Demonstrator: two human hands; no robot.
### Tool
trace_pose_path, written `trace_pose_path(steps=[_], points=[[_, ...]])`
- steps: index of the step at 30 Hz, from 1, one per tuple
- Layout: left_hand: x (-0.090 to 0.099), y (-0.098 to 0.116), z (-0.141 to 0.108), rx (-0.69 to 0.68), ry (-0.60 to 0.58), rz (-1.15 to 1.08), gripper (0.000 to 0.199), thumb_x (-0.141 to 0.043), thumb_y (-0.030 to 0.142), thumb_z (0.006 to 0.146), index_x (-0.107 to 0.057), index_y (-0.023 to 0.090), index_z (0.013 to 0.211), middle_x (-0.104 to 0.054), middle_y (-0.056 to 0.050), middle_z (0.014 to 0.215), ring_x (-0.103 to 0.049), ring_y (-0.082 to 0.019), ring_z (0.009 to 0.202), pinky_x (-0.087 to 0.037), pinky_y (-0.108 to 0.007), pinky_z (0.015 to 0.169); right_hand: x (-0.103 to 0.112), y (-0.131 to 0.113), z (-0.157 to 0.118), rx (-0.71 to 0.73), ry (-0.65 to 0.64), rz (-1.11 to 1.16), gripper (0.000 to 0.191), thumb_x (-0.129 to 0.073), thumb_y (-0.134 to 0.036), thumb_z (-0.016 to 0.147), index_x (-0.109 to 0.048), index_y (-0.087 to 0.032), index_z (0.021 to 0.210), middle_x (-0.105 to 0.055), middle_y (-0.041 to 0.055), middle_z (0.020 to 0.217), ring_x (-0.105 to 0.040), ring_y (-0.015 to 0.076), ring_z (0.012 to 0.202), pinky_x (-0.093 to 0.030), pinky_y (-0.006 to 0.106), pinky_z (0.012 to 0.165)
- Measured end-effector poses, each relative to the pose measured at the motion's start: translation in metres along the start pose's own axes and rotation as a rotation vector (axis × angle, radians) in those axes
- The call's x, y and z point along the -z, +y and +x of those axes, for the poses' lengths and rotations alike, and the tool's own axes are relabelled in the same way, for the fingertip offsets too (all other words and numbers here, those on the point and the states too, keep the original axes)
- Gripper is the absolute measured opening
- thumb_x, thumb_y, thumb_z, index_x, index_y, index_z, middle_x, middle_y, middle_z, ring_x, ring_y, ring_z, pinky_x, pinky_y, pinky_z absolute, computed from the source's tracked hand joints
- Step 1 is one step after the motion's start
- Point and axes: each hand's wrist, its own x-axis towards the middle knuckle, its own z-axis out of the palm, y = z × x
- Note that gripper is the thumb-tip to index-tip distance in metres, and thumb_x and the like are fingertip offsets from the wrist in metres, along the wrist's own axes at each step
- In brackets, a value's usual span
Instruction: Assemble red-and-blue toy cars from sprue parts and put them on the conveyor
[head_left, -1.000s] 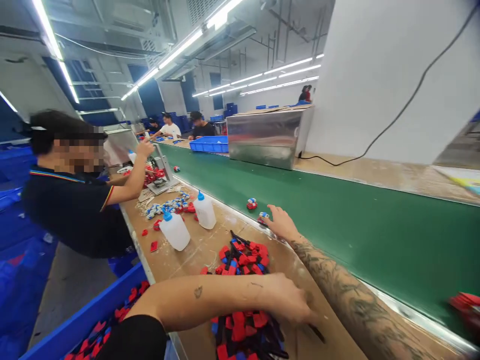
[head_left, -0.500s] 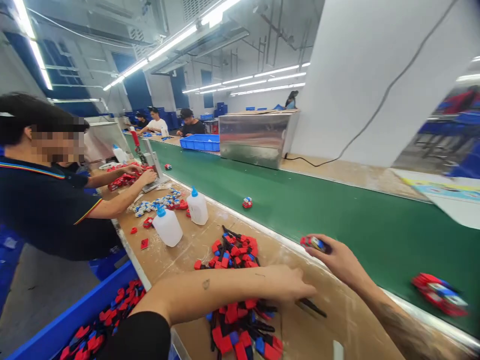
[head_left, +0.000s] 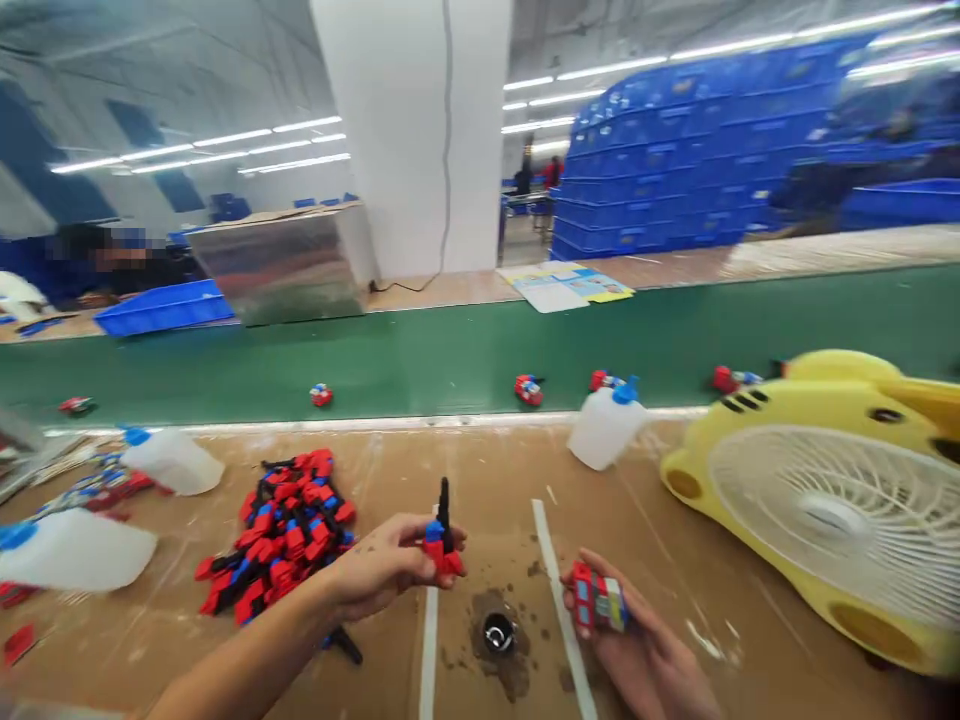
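My left hand pinches a small red and blue toy part whose black rod points upward. In my right hand lies a small red toy vehicle body with blue, grey and yellow details, gripped between thumb and fingers. The two pieces are apart. Between and below my hands, a small round cup sits in a dark wet stain on the brown table. A heap of similar red, blue and black parts lies left of my left hand.
White bottles with blue caps stand on the table. A yellow animal-shaped fan takes up the right side. Beyond the table edge, a green conveyor belt carries several small toys. White strips mark the tabletop.
My view has swung right, bringing the fan and cup into sight. My left hand has come away from the heap with a part; my right hand has come back from the belt, still holding the vehicle body.
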Motion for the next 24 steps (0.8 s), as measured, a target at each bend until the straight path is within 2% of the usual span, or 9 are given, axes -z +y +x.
trace_pose_path(steps=[2,4,7,10,12,15,17,21,24], points=[[-0.009,-0.006,-0.004,-0.004,-0.069,-0.048,0.047,-0.079,0.024,0.068,-0.07,0.016,0.114,-0.071,-0.013,0.107,-0.066,-0.026,0.106,-0.05,-0.034,0.088,0.0,0.001,-0.011,0.019,-0.007,0.029,0.045,-0.068,-0.053,0.082,-0.07,-0.03,0.12,-0.075,0.0102,0.105,-0.069,0.027,0.091,-0.055,0.04,0.077],[-0.014,-0.011,-0.005,-0.015,-0.094,0.004,0.046,-0.08,0.025,0.071,-0.07,0.019,0.116,-0.073,-0.013,0.105,-0.067,-0.027,0.105,-0.051,-0.035,0.086,0.0,0.002,-0.018,0.048,-0.025,0.019,0.059,-0.078,-0.053,0.073,-0.066,-0.03,0.125,-0.074,0.0099,0.107,-0.069,0.0257,0.089,-0.053,0.039,0.079],[-0.02,-0.02,0.0,-0.033,-0.075,0.113,0.04,-0.084,0.024,0.07,-0.071,0.018,0.107,-0.072,-0.008,0.092,-0.071,-0.025,0.088,-0.054,-0.03,0.067,-0.002,0.004,-0.023,0.07,-0.042,-0.023,0.076,-0.089,-0.056,0.056,-0.067,-0.027,0.123,-0.071,0.0108,0.114,-0.067,0.0278,0.1,-0.05,0.039,0.089],[-0.023,-0.028,0.008,-0.026,0.067,0.065,0.028,-0.078,0.031,0.077,-0.069,0.016,0.099,-0.067,-0.004,0.08,-0.069,-0.019,0.07,-0.045,-0.019,0.046,-0.005,0.007,-0.023,0.047,-0.049,-0.048,0.073,-0.091,-0.055,0.052,-0.071,-0.025,0.116,-0.072,0.0102,0.109,-0.066,0.0274,0.101,-0.048,0.038,0.091],[-0.024,-0.032,0.01,0.002,0.149,-0.065,0.025,-0.071,0.03,0.083,-0.068,0.015,0.102,-0.069,-0.008,0.088,-0.071,-0.02,0.083,-0.052,-0.021,0.057,-0.007,0.009,-0.022,0.034,-0.054,-0.029,0.07,-0.093,-0.052,0.052,-0.07,-0.025,0.113,-0.072,0.0083,0.105,-0.066,0.0257,0.096,-0.048,0.037,0.089],[-0.022,-0.035,0.006,0.021,0.156,-0.222,0.036,-0.073,0.021,0.077,-0.069,0.013,0.112,-0.069,-0.013,0.113,-0.063,-0.028,0.114,-0.052,-0.035,0.095,-0.008,0.012,-0.021,0.022,-0.03,0.032,0.066,-0.095,-0.047,0.052,-0.068,-0.027,0.108,-0.072,0.0063,0.102,-0.067,0.0249,0.095,-0.047,0.037,0.09],[-0.019,-0.039,0.0,0.011,0.168,-0.217,0.039,-0.076,0.021,0.077,-0.069,0.015,0.114,-0.068,-0.013,0.117,-0.063,-0.03,0.116,-0.051,-0.036,0.097,-0.006,0.013,-0.022,-0.007,-0.021,0.052,0.063,-0.095,-0.045,0.052,-0.067,-0.027,0.106,-0.072,0.0055,0.099,-0.067,0.0241,0.093,-0.047,0.036,0.089],[-0.017,-0.051,-0.007,0.016,0.207,-0.146,0.034,-0.083,0.023,0.073,-0.073,0.014,0.104,-0.073,-0.011,0.103,-0.071,-0.024,0.093,-0.057,-0.027,0.076,-0.002,0.015,-0.022,-0.024,-0.053,0.04,0.062,-0.095,-0.042,0.055,-0.066,-0.025,0.107,-0.072,0.0056,0.096,-0.065,0.0219,0.088,-0.047,0.03,0.077],[-0.025,-0.057,0.005,0.029,0.241,-0.243,0.027,-0.088,0.017,0.062,-0.076,0.011,0.086,-0.073,-0.006,0.085,-0.07,-0.013,0.072,-0.057,-0.019,0.068,-0.01,0.017,-0.017,0.01,-0.024,0.085,0.062,-0.095,-0.04,0.056,-0.067,-0.025,0.109,-0.071,0.0053,0.097,-0.064,0.0213,0.087,-0.048,0.031,0.078]])
